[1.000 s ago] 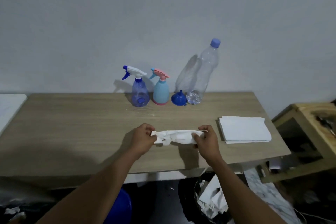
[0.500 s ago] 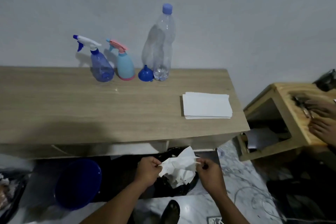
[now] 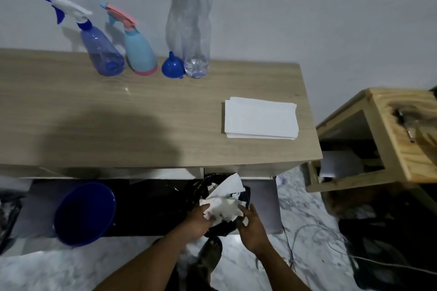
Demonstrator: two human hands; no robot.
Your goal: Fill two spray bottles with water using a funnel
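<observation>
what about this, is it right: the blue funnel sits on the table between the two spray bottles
Wrong neighbours: the head view shows the blue funnel on the table between the pink-topped spray bottle and the clear water bottle.

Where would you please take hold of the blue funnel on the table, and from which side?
Pinch the narrow spout of the funnel from above and the front. It stands mouth-down with the spout pointing up, and the clear bottle crowds its right side while the light blue spray bottle stands near its left.
</observation>
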